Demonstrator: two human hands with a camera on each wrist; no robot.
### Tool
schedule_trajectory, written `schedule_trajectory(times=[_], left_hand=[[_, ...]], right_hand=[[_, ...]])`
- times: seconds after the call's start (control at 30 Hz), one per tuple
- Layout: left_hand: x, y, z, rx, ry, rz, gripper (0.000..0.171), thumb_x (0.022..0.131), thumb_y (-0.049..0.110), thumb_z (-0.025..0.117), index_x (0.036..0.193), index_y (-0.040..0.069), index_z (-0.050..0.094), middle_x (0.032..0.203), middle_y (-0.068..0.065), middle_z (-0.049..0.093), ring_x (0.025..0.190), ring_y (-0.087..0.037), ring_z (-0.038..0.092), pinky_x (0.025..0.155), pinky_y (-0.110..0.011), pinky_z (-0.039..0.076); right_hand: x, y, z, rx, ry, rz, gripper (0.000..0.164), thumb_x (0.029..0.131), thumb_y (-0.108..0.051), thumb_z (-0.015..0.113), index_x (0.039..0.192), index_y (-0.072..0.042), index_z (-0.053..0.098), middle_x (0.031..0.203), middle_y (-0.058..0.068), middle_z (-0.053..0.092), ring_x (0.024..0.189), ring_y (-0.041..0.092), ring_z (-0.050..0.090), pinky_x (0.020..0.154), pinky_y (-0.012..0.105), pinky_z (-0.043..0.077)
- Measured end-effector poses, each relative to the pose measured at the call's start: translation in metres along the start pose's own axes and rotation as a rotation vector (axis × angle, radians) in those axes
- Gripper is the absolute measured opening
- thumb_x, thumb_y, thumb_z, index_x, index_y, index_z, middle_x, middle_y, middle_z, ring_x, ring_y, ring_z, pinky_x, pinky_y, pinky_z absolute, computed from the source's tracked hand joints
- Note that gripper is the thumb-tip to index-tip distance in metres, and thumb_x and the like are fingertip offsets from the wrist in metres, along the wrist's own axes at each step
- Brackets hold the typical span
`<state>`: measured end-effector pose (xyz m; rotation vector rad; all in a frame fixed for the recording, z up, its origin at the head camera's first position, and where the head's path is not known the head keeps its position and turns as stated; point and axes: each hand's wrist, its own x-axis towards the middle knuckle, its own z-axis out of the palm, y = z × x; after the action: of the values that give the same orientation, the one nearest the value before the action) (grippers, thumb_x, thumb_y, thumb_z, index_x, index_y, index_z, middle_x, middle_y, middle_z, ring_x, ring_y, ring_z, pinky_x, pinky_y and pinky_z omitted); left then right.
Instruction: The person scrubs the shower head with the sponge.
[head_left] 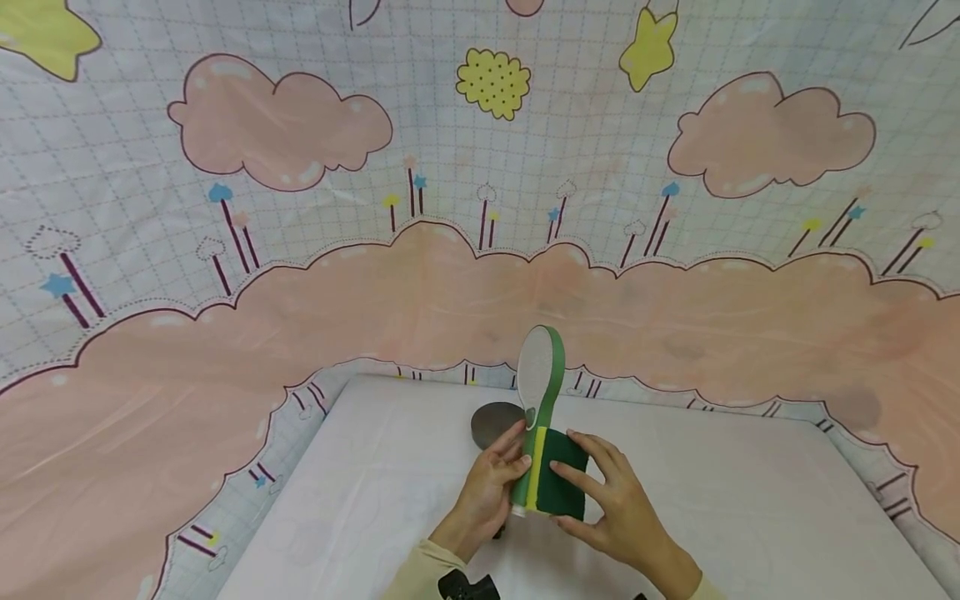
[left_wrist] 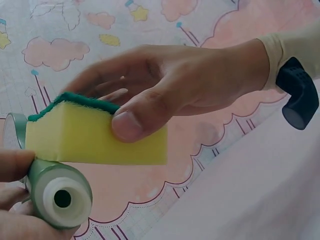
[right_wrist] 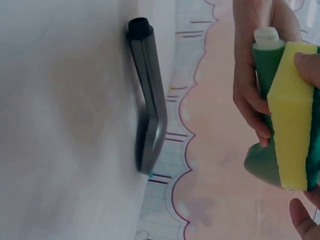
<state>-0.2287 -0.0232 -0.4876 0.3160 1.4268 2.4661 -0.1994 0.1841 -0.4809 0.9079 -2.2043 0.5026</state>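
My left hand (head_left: 491, 483) grips the handle of a green hand mirror (head_left: 555, 367), held upright with its pale oval face turned to the left. The white hollow handle end (left_wrist: 62, 199) shows in the left wrist view. In my right hand (head_left: 626, 508) is a sponge (left_wrist: 95, 135) with yellow foam and a dark green scouring side. Its fingers spread over the green side, and the thumb presses the yellow foam in the left wrist view. The foam lies against the mirror's handle. Most of the right hand is out of the right wrist view.
A dark grey tool (head_left: 493, 425) with a round head and a black handle lies behind my left hand on the white table (head_left: 360, 467). A patterned cloth (head_left: 450, 308) with clouds and stars hangs behind the table and surrounds its sides.
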Motion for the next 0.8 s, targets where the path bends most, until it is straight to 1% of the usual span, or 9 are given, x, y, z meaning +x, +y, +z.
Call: schedule_trajectory(times=[0.1, 0.2, 0.3, 0.53, 0.6, 0.7, 0.8], left_hand=[[-0.003, 0.000, 0.000, 0.002, -0.015, 0.001, 0.064, 0.097, 0.004, 0.056, 0.154, 0.005, 0.027, 0.158, -0.021, 0.031, 0.137, -0.022, 0.045, 0.103, -0.025, 0.045], [-0.008, -0.002, 0.000, 0.009, -0.024, -0.013, 0.064, 0.097, 0.005, 0.056, 0.154, 0.004, 0.027, 0.158, -0.021, 0.030, 0.138, -0.023, 0.044, 0.104, -0.026, 0.045], [-0.011, -0.003, -0.001, 0.015, -0.031, -0.027, 0.063, 0.098, 0.005, 0.054, 0.154, 0.003, 0.026, 0.158, -0.022, 0.030, 0.138, -0.024, 0.044, 0.104, -0.026, 0.045], [-0.005, -0.002, -0.002, 0.033, -0.034, -0.027, 0.059, 0.098, 0.004, 0.050, 0.153, -0.001, 0.028, 0.155, -0.025, 0.034, 0.134, -0.024, 0.047, 0.103, -0.027, 0.045], [-0.004, -0.002, -0.002, 0.031, -0.027, -0.042, 0.058, 0.098, 0.005, 0.049, 0.153, 0.001, 0.029, 0.154, -0.024, 0.036, 0.133, -0.024, 0.048, 0.103, -0.028, 0.045], [-0.004, -0.003, -0.001, 0.026, -0.023, -0.060, 0.056, 0.099, 0.008, 0.047, 0.153, 0.003, 0.030, 0.155, -0.023, 0.036, 0.136, -0.025, 0.046, 0.107, -0.031, 0.043], [-0.003, -0.003, -0.001, 0.020, -0.024, -0.065, 0.055, 0.100, 0.010, 0.044, 0.153, 0.004, 0.031, 0.156, -0.021, 0.035, 0.140, -0.026, 0.041, 0.109, -0.031, 0.039]], right_hand=[[0.002, 0.002, -0.002, 0.000, -0.002, 0.006, 0.061, 0.073, -0.055, 0.080, 0.127, -0.029, 0.065, 0.145, 0.012, 0.049, 0.130, 0.029, 0.045, 0.093, 0.051, 0.050], [0.002, 0.001, -0.003, -0.002, -0.009, 0.021, 0.059, 0.076, -0.059, 0.076, 0.127, -0.030, 0.065, 0.146, 0.011, 0.049, 0.131, 0.029, 0.044, 0.091, 0.055, 0.050], [0.001, 0.002, -0.003, -0.009, -0.008, 0.023, 0.059, 0.077, -0.060, 0.075, 0.127, -0.030, 0.065, 0.145, 0.011, 0.049, 0.130, 0.029, 0.044, 0.090, 0.056, 0.051], [0.006, 0.006, 0.000, -0.006, 0.023, 0.012, 0.058, 0.078, -0.058, 0.075, 0.127, -0.027, 0.066, 0.145, 0.014, 0.049, 0.131, 0.033, 0.044, 0.092, 0.057, 0.048], [0.006, 0.005, 0.000, -0.004, 0.020, 0.016, 0.058, 0.079, -0.059, 0.073, 0.127, -0.027, 0.066, 0.145, 0.014, 0.049, 0.131, 0.033, 0.044, 0.092, 0.058, 0.047], [0.007, 0.005, 0.000, -0.006, 0.028, 0.007, 0.057, 0.081, -0.060, 0.071, 0.127, -0.028, 0.066, 0.145, 0.014, 0.049, 0.131, 0.033, 0.044, 0.092, 0.057, 0.047], [0.010, 0.007, 0.000, -0.018, 0.049, -0.022, 0.056, 0.083, -0.061, 0.069, 0.127, -0.027, 0.066, 0.144, 0.015, 0.050, 0.129, 0.034, 0.045, 0.090, 0.056, 0.046]])
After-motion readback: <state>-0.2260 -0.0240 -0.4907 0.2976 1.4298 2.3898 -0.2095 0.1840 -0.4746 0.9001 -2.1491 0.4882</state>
